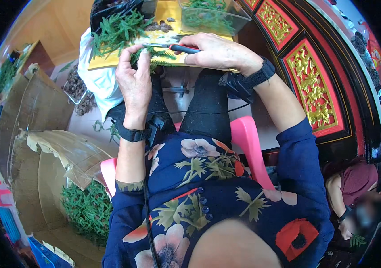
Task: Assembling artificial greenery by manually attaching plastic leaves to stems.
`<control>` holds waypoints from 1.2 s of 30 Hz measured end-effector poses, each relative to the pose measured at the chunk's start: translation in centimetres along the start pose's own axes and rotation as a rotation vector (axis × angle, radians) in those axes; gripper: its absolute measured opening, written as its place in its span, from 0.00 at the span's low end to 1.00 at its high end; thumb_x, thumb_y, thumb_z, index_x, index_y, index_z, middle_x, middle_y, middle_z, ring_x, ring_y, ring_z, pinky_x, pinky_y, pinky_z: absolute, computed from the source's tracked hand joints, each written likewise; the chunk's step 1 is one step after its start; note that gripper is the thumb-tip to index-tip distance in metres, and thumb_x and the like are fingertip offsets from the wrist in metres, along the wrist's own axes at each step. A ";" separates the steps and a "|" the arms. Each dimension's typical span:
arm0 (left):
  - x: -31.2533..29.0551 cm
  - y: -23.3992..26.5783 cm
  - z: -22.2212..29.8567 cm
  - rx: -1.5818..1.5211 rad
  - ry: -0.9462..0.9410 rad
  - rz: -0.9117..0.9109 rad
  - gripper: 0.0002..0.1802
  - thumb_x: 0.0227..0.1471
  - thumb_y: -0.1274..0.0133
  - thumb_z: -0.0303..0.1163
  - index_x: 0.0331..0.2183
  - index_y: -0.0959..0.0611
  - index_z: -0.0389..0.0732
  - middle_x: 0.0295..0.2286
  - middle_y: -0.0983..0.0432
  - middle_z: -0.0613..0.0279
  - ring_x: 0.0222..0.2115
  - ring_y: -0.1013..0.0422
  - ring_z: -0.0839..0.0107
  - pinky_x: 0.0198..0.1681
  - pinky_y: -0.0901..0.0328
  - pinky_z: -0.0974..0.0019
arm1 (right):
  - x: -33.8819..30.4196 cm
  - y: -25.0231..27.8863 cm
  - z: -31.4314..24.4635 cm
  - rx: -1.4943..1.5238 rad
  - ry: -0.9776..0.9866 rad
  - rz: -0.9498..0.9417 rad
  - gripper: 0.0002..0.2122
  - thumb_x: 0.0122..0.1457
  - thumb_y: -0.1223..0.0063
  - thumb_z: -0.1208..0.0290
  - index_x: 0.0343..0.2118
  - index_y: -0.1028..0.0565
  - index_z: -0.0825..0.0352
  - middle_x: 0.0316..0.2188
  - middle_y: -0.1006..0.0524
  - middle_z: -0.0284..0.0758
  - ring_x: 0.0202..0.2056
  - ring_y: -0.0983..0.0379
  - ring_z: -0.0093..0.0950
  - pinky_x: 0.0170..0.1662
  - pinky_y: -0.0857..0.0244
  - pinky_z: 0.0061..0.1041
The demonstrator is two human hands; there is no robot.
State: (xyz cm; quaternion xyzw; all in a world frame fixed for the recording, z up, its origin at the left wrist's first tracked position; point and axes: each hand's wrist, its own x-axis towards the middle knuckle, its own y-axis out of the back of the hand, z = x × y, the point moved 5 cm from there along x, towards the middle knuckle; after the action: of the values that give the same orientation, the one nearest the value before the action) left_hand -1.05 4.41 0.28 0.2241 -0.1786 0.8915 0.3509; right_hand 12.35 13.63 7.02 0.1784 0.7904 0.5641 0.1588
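At the edge of a yellow board [103, 64], my left hand [134, 85] pinches a green feathery sprig [163, 55], its fronds spreading to the right. My right hand [219, 52] is closed round a slim tool with black and red handles [185, 48], which looks like scissors or snips. Its narrow metal end reaches left to the fingertips of my left hand; whether it touches the stem I cannot make out. Beyond my left hand lies a heap of similar green sprigs [118, 32]. Several small brown clumps [160, 27] sit beside the heap.
A clear plastic bin [240, 15] of greenery stands at the far right of the board. Left of me are a white bag [93, 73] and open cardboard boxes [38, 105], one with green sprigs. Carved gold-red panels [313, 89] flank the right. Another person [355, 183] works at lower right.
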 end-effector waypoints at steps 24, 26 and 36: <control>0.2 -0.4 1.2 -0.006 0.049 -0.171 0.10 0.50 0.51 0.26 0.37 0.25 0.34 0.29 0.28 0.66 0.27 0.37 0.84 0.28 0.41 0.81 | -0.3 -0.4 0.3 0.015 0.073 -0.031 0.20 0.44 0.53 0.66 0.40 0.29 0.71 0.36 0.27 0.47 0.41 0.31 0.39 0.46 0.40 0.31; 0.3 -0.3 1.3 0.020 0.044 -0.197 0.10 0.50 0.51 0.27 0.37 0.25 0.34 0.29 0.28 0.67 0.27 0.37 0.84 0.28 0.41 0.81 | -0.3 -0.4 0.4 0.028 0.067 -0.032 0.19 0.44 0.52 0.66 0.40 0.28 0.70 0.36 0.27 0.47 0.40 0.31 0.39 0.45 0.39 0.32; 0.5 0.1 1.1 -0.013 0.112 -0.232 0.11 0.51 0.50 0.28 0.37 0.26 0.34 0.30 0.28 0.67 0.29 0.37 0.85 0.32 0.41 0.81 | -0.5 -0.2 0.4 -0.103 0.083 0.178 0.17 0.49 0.52 0.63 0.37 0.28 0.71 0.31 0.26 0.50 0.35 0.30 0.46 0.39 0.38 0.37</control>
State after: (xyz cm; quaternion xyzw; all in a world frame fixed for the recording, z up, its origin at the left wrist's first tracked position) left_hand -1.16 4.15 1.44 0.1908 -0.1372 0.8548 0.4627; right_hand 12.93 13.66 6.72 0.2159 0.7472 0.6229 0.0843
